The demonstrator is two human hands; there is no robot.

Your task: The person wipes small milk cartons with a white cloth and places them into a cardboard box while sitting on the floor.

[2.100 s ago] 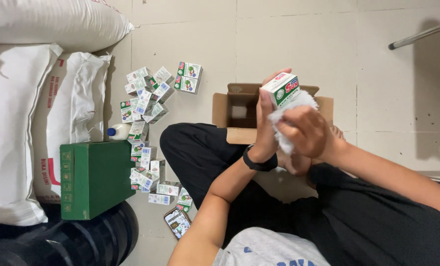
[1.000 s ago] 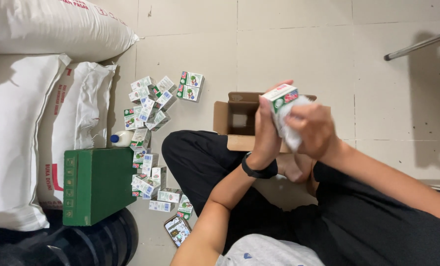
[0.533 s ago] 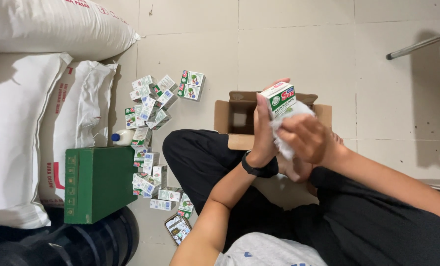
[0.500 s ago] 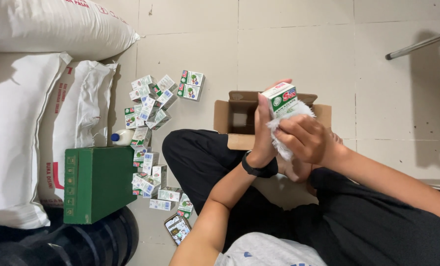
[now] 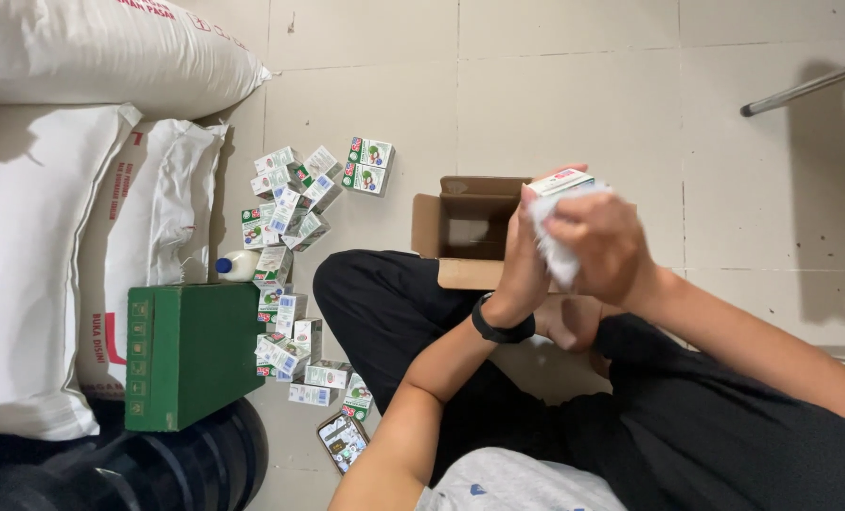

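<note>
From where I watch, the work looks only partly done: I judge one small carton [image 5: 562, 181] is in hand while a large scatter of like cartons [image 5: 290, 274] lies on the tiled floor [image 5: 574, 104] to the person's left, and the open cardboard box [image 5: 465, 227] beyond the crossed legs shows a mostly bare inside, as far as I can see. The left hand [image 5: 522, 260] holds the small carton from the side, fingers curled around it above the box's right edge. The right hand [image 5: 607, 246] has its fingers bunched on a crumpled white cloth [image 5: 555, 246], pressed against the carton's face. The carton itself is a small white box with green and red print, only its top end showing, the rest hidden by both hands.
</note>
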